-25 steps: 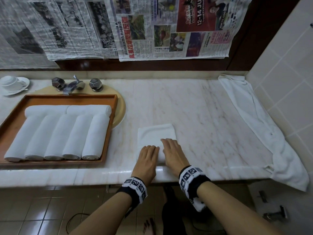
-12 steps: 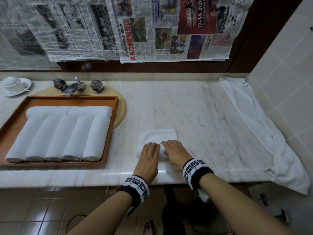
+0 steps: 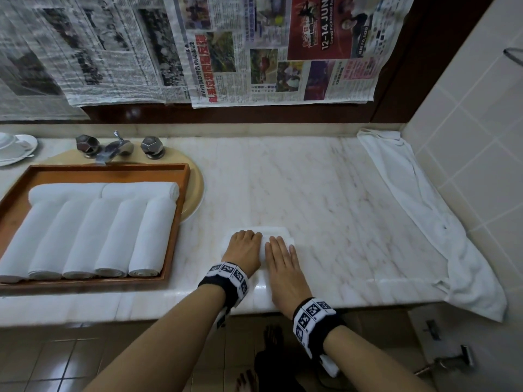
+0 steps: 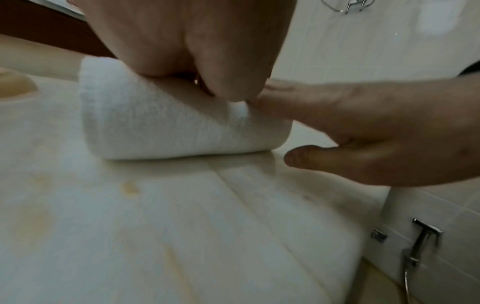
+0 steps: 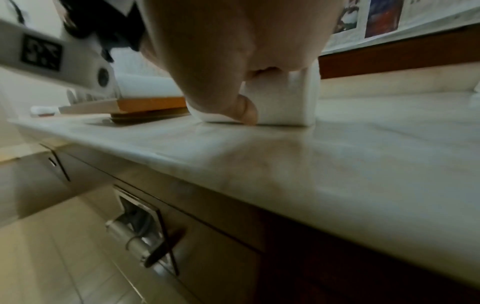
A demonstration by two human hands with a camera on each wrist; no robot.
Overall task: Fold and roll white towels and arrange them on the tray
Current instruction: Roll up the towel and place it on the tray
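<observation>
Marble counter [image 3: 339, 216], left hand [image 3: 244, 251] curled over towel roll [image 4: 182, 131], right hand [image 3: 280, 264] flat atop

Open counter on the right, tray blocking the left
The bare counter [image 3: 325, 188] runs free from the tray [image 3: 178, 222] rim across to the loose towel [image 3: 418, 222] draped along the right wall. Rolled towels [image 3: 85, 236] fill most of the tray; a bare strip lies at its far edge, before the faucet [image 3: 113, 149].
</observation>
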